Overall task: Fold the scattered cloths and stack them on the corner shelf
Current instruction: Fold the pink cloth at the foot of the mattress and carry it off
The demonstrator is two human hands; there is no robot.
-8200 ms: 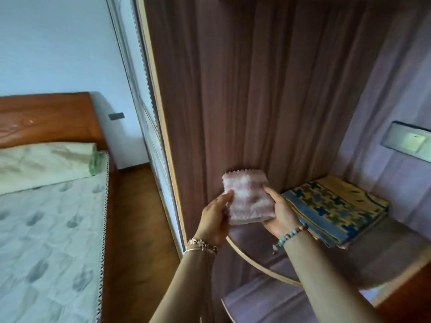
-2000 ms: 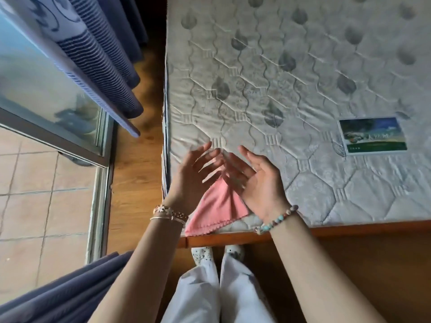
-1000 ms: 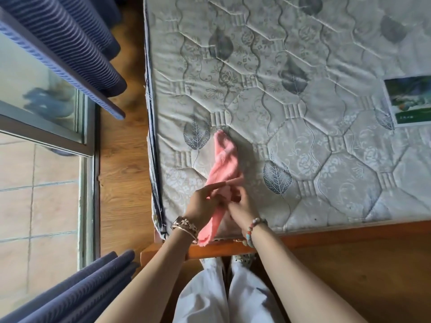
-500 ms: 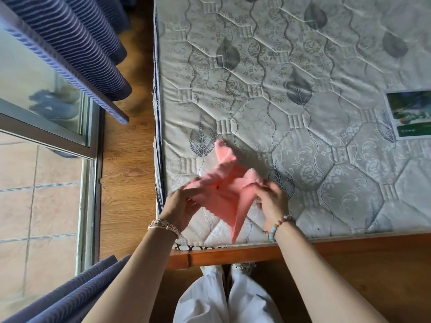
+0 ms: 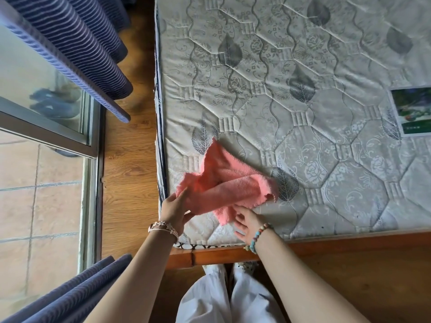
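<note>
A fluffy pink cloth lies crumpled and partly rolled over itself on the near left corner of the quilted mattress. My left hand pinches the cloth's left edge between thumb and fingers. My right hand holds the cloth's lower hanging corner with its fingertips. One corner of the cloth points away from me; another sticks out to the right. The corner shelf is out of view.
The bed's wooden frame runs along the mattress's near edge. A printed label is on the mattress at right. Striped blue curtains and a glass sliding door stand to the left, across a strip of wooden floor.
Since half a second ago the cloth has been spread wider and lowered onto the mattress. My right hand has shifted from its right edge to its lower corner; my left hand still grips the left edge.
</note>
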